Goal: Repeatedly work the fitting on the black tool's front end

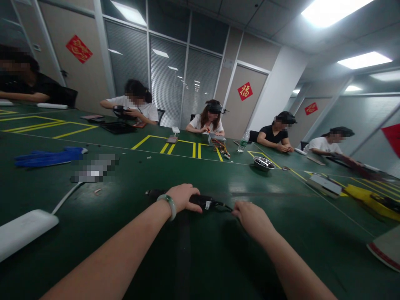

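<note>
A long black device (204, 201) with a small white label lies on the green table (200, 250) straight ahead of me. My left hand (183, 196), with a pale green bangle on the wrist, is closed over its middle. My right hand (252, 217) is curled at the device's right end, where thin black wires (225, 207) come out; its fingertips are hidden, and they seem to pinch the wires.
A white power strip (25, 230) with its cable lies at the near left, a blue glove (50, 157) beyond it. A metal bowl (263, 163), a water bottle (244, 141) and yellow items (371, 199) are further off. Several people work along the table's far side.
</note>
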The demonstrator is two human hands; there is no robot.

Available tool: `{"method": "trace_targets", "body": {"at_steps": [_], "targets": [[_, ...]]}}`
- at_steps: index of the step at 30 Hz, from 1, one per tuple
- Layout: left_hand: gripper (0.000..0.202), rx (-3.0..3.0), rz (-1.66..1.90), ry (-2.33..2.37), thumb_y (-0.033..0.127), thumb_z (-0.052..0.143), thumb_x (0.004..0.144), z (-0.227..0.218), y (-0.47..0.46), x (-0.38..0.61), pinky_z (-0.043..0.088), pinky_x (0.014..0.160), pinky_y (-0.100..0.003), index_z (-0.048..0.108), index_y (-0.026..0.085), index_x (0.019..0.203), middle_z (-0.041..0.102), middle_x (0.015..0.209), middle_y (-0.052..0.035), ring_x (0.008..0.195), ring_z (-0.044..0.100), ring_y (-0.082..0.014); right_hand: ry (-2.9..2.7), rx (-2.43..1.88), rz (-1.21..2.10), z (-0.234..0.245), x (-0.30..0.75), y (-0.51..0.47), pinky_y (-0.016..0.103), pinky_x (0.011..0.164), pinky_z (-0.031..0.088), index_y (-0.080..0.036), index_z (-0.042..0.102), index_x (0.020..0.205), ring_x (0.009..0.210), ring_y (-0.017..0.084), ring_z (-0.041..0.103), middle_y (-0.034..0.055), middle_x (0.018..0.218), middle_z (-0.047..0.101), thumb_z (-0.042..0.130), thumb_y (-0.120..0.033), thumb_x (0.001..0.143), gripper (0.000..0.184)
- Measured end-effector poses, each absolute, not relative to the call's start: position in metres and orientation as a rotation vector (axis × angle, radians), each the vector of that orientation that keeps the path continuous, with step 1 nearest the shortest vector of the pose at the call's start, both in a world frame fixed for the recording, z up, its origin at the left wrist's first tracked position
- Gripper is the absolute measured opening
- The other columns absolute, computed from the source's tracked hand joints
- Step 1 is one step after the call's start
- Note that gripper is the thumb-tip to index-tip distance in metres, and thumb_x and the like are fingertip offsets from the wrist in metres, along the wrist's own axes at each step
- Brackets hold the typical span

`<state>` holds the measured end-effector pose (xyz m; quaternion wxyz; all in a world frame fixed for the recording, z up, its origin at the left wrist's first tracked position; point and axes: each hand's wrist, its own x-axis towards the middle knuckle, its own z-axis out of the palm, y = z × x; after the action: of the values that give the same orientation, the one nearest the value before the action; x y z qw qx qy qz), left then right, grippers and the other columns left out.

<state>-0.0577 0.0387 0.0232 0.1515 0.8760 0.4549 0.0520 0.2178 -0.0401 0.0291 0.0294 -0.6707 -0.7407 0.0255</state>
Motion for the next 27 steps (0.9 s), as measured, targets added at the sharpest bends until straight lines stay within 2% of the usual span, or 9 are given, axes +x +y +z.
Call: {"method": "trace_targets", "body": {"at_steps": [5,9,13,16,18,22,27], "targets": [[0.065,2.528,0.082,1.300,0.076,0.056,0.066,0.031,0.041,-0.065,0.045,0.070,-0.034,0.061,0.028,0.110,0.059,0.101,-0.0056,0.090,0.057,-0.0256,-1.869,-1.975,-0.062,0.026,0.206,-0.025,0.026,0.061,0.033,-0.022,0.052,0.101,0.075,0.017,0.061,0.0015,0.083,0.066,0.039,-0.034,0.098,0.018],[0.064,2.590,0.043,1.345,0.075,0.054,0.069,0.036,0.037,-0.062,0.046,0.072,-0.035,0.063,0.026,0.110,0.060,0.102,-0.0074,0.094,0.057,-0.0270,-1.931,-1.867,0.028,0.022,0.192,-0.021,0.025,0.063,0.035,-0.024,0.053,0.097,0.076,0.016,0.060,-0.0006,0.086,0.065,0.048,-0.034,0.095,0.011],[0.071,2.718,0.246,1.338,0.072,0.055,0.072,0.031,0.022,-0.042,0.046,0.081,-0.038,0.053,0.026,0.126,0.057,0.117,-0.0083,0.105,0.054,-0.0286,-2.045,-1.868,0.244,0.010,0.187,-0.025,0.025,0.063,0.035,-0.022,0.055,0.096,0.077,0.016,0.059,0.0004,0.086,0.065,0.054,-0.029,0.090,0.009],[0.048,2.792,0.389,1.270,0.050,0.057,0.083,0.021,0.008,-0.021,0.042,0.090,-0.037,0.052,0.026,0.125,0.056,0.119,-0.0061,0.109,0.052,-0.0254,-2.012,-1.870,0.430,0.006,0.194,-0.028,0.024,0.062,0.037,-0.020,0.057,0.100,0.073,0.015,0.059,0.0015,0.083,0.065,0.052,-0.022,0.089,0.013],[0.031,2.802,0.416,1.310,0.038,0.055,0.086,0.015,0.002,-0.011,0.043,0.087,-0.036,0.056,0.025,0.115,0.057,0.114,-0.0059,0.104,0.054,-0.0239,-2.002,-1.868,0.520,0.008,0.200,-0.029,0.023,0.061,0.038,-0.019,0.060,0.100,0.069,0.014,0.059,0.0008,0.079,0.065,0.051,-0.020,0.088,0.015],[0.022,2.799,0.434,1.346,0.036,0.050,0.089,0.009,0.001,-0.002,0.045,0.082,-0.036,0.057,0.025,0.107,0.056,0.108,-0.0054,0.099,0.055,-0.0231,-2.097,-1.819,0.375,0.014,0.203,-0.027,0.025,0.068,0.040,-0.026,0.069,0.094,0.078,0.016,0.060,-0.0005,0.084,0.068,0.058,-0.026,0.085,0.015],[0.021,2.839,0.397,1.335,0.034,0.050,0.089,0.006,0.006,0.002,0.045,0.079,-0.036,0.056,0.024,0.107,0.053,0.109,-0.0058,0.098,0.054,-0.0231,-2.155,-1.854,0.129,0.014,0.194,-0.019,0.029,0.076,0.042,-0.029,0.071,0.100,0.086,0.019,0.061,0.0006,0.096,0.069,0.055,-0.031,0.089,0.019]]}}
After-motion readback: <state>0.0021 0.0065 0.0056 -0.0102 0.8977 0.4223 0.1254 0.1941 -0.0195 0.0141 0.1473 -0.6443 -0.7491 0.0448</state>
